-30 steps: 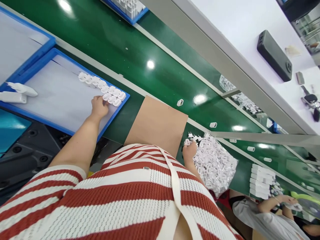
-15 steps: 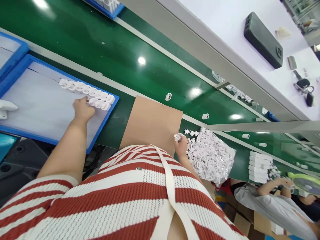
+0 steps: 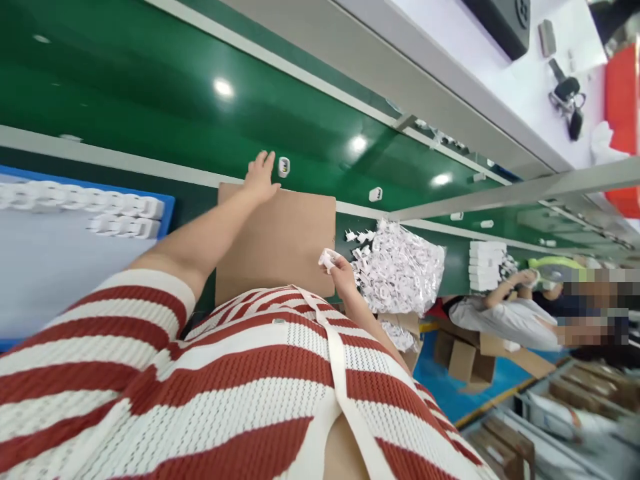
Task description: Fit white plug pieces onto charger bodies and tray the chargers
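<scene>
My left hand (image 3: 261, 179) is over the far edge of a brown cardboard sheet (image 3: 275, 243), fingers spread and holding nothing. Just right of its fingertips, a small white plastic housing (image 3: 284, 167) with an open end lies on the green belt (image 3: 165, 87). Above the sheet's right side, my right hand (image 3: 344, 277) pinches a white plastic plug part (image 3: 327, 259); its exact shape is partly hidden by the fingers. Close to that hand lies a clear bag (image 3: 403, 267) heaped with similar white parts, a few loose pin pieces (image 3: 360, 236) beside it.
On the left is a blue-rimmed tray (image 3: 167, 215) with rows of white pieces (image 3: 125, 225). More housings (image 3: 375, 194) sit along the belt. A metal post (image 3: 480, 187) and a white shelf (image 3: 505, 80) with keys (image 3: 567, 93) stand at right. A co-worker (image 3: 500, 317) works beyond.
My left hand has left the white pieces in the tray and moved right to the belt's edge, opening. The view has turned right. My right hand still holds its plug part.
</scene>
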{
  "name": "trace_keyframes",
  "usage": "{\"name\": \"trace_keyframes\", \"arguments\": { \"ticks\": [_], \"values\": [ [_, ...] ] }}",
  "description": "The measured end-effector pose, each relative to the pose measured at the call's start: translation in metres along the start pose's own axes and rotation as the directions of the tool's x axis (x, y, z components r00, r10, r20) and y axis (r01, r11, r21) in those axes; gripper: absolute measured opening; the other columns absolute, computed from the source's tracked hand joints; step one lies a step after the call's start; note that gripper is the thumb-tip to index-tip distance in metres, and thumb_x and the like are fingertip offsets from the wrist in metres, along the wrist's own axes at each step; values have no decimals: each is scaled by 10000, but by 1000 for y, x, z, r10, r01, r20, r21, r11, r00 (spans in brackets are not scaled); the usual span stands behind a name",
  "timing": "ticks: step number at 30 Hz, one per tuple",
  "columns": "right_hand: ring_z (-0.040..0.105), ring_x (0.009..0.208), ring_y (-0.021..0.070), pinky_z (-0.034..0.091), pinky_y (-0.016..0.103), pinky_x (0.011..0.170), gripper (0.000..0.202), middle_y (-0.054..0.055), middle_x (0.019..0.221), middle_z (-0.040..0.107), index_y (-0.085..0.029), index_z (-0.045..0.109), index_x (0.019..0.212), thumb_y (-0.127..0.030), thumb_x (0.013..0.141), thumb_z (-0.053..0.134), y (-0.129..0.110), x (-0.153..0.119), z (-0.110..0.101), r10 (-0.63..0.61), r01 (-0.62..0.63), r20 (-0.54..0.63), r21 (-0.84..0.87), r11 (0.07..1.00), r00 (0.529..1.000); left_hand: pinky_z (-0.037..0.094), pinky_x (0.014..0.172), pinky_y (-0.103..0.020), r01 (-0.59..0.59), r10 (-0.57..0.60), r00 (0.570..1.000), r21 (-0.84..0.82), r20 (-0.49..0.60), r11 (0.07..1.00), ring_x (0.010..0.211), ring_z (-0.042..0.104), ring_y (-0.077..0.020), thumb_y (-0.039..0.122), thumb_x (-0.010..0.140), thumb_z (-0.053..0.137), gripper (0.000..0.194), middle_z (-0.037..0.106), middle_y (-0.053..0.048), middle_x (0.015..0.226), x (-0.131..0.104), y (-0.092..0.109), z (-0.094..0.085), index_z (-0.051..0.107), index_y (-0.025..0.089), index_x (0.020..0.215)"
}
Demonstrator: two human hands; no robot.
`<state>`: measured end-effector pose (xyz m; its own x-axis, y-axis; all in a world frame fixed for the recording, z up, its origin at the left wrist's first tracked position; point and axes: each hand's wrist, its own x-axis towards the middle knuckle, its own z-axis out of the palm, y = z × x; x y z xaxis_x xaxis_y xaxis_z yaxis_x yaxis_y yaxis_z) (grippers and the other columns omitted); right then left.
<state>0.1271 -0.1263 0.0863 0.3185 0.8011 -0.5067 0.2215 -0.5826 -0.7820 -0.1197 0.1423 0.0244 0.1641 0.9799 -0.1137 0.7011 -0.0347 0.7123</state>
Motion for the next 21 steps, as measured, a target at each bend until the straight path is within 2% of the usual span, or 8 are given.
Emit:
{"name": "trace_keyframes", "arguments": {
  "ticks": [2, 4, 6, 8, 10, 12, 17, 21],
  "values": [
    [694, 748, 146, 550, 282, 725, 434, 12, 938, 765, -225, 698, 1135, -350, 723, 751, -14, -7, -3, 67, -79, 51, 284, 956, 996, 343, 1190, -568, -18, 19, 999, -12, 43, 1000, 1385, 386, -362, 219, 722, 872, 939, 346, -215, 1602, 32, 3, 12, 428, 71, 1536],
    [687, 740, 126, 543, 253, 721, 430, -10, 941, 763, -239, 716, 1078, -296, 665, 821, -28, -15, -6, 86, -127, 103, 514, 849, 991, 363, 1167, -552, -43, 44, 996, -18, 81, 999, 1312, 440, -310, 289, 794, 842, 763, 458, -192, 1501, 54, 5, 16, 526, 66, 1452],
    [681, 746, 115, 540, 232, 713, 389, -18, 949, 761, -241, 729, 1021, -276, 654, 853, -40, -23, -10, 87, -151, 134, 609, 779, 987, 412, 1112, -508, -19, 17, 995, 23, 99, 1000, 1204, 504, -255, 339, 841, 809, 609, 517, -159, 1404, 62, 6, 12, 603, 92, 1359],
    [672, 757, 115, 545, 232, 715, 342, -12, 952, 758, -237, 736, 989, -277, 671, 857, -47, -29, -11, 104, -187, 167, 637, 748, 981, 457, 1034, -459, 19, -25, 997, 81, 73, 997, 1094, 550, -219, 345, 817, 833, 571, 525, -142, 1368, 54, 9, 5, 633, 119, 1301],
    [661, 762, 119, 552, 242, 719, 317, -4, 962, 757, -237, 738, 985, -287, 691, 847, -50, -32, -11, 130, -223, 191, 628, 746, 973, 484, 947, -422, 12, -17, 999, 112, 39, 994, 1015, 574, -212, 360, 785, 865, 559, 541, -149, 1333, 26, 14, 2, 652, 114, 1239],
    [656, 759, 120, 551, 247, 709, 333, -4, 992, 761, -247, 739, 1003, -294, 689, 838, -48, -32, -8, 144, -234, 193, 612, 755, 971, 489, 870, -384, -33, 28, 999, 122, 42, 992, 973, 583, -216, 413, 771, 882, 556, 577, -154, 1277, -18, 19, 6, 666, 98, 1175],
    [582, 588, 96, 460, 231, 566, 332, -12, 844, 764, -232, 758, 977, -315, 660, 807, -36, -22, 4, 121, -192, 180, 456, 869, 976, 467, 705, -329, -67, 47, 989, 142, 140, 988, 879, 645, -243, 465, 797, 857, 432, 625, -105, 1160, -152, 22, 43, 681, 160, 1048],
    [627, 635, 122, 498, 266, 627, 304, 28, 859, 778, -193, 778, 924, -358, 672, 817, -32, -14, 14, 89, -168, 294, 255, 952, 952, 472, 657, -362, -20, -7, 975, 121, 221, 992, 877, 681, -287, 455, 882, 765, 386, 601, -129, 1216, -213, 17, 64, 640, 173, 1113]
  ]
}}
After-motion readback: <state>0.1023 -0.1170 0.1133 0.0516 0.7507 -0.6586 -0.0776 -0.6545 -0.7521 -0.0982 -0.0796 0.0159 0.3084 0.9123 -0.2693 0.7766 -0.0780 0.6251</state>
